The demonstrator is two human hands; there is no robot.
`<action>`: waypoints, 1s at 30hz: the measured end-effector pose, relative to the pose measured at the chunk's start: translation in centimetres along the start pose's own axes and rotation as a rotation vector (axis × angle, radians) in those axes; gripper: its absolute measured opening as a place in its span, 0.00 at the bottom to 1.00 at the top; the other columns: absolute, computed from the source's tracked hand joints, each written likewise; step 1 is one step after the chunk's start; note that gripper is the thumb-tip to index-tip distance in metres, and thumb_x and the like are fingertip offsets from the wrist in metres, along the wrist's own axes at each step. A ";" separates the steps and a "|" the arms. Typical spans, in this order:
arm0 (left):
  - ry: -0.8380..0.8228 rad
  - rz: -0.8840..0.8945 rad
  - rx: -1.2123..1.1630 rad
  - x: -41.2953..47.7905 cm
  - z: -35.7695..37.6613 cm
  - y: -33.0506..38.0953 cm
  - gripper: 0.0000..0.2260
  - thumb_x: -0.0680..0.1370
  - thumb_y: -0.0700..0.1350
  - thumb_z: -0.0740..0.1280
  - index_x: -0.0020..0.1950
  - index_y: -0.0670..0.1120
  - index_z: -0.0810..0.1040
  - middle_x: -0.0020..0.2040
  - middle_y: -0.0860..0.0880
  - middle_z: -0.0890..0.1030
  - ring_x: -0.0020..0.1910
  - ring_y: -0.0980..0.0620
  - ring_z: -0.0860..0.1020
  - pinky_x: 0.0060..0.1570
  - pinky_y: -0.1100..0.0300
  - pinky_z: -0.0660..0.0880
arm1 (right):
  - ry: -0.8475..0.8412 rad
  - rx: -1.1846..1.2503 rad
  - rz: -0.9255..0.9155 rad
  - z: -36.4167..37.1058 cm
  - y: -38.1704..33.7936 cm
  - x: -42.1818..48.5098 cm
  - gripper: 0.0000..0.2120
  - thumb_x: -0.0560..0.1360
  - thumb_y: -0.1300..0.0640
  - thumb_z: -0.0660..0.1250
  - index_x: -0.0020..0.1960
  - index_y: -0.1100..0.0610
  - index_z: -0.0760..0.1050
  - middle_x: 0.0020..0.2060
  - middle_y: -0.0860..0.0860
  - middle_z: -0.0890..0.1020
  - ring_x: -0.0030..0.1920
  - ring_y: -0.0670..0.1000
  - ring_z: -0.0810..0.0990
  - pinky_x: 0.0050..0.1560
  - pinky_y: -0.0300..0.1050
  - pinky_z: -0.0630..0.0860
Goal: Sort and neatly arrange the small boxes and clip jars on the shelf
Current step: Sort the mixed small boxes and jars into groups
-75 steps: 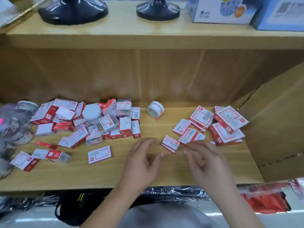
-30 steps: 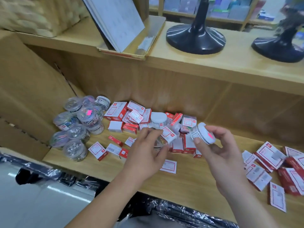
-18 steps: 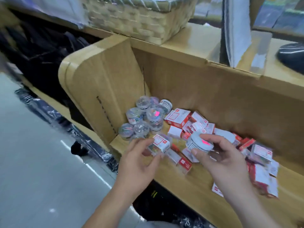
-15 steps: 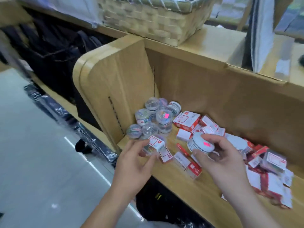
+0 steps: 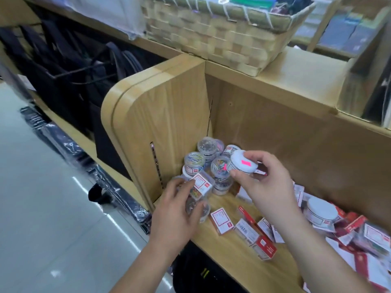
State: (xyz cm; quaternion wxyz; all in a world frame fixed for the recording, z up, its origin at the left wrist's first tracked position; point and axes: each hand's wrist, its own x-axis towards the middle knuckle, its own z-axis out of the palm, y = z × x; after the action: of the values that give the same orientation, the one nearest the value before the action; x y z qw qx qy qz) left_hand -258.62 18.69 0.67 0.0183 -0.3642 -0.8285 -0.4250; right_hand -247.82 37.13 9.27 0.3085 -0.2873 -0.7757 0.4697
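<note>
My right hand [image 5: 266,187] pinches white-lidded round clip jar [image 5: 243,163], centre frame; left hand [image 5: 175,212] grips clear red-labelled clip box [image 5: 200,186]. Cluster of clear jars [image 5: 194,162] sits just left of held jar.

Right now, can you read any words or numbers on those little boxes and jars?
No text is legible; all print is blurred.
Clear box in the left hand: red-framed label, unreadable.
White-lidded jar in the right hand: pink sticker, no legible writing.
Flat box on the shelf: red-framed label, unreadable.
Barcode box: digits too small.
</note>
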 end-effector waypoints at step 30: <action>-0.332 0.350 0.228 -5.9 5.2 5.6 0.21 0.74 0.44 0.65 0.68 0.44 0.78 0.70 0.43 0.76 0.70 0.40 0.71 0.72 0.45 0.69 | -0.100 -0.745 -0.070 -4.8 9.5 -13.9 0.22 0.72 0.57 0.75 0.64 0.47 0.78 0.58 0.45 0.83 0.65 0.53 0.78 0.65 0.56 0.76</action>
State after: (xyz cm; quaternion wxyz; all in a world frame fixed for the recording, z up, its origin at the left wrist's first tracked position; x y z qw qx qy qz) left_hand -249.42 21.07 -0.82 -0.0038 -0.5623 -0.7870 -0.2536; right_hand -233.85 33.28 -0.44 0.1605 -0.3301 -0.9167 0.1579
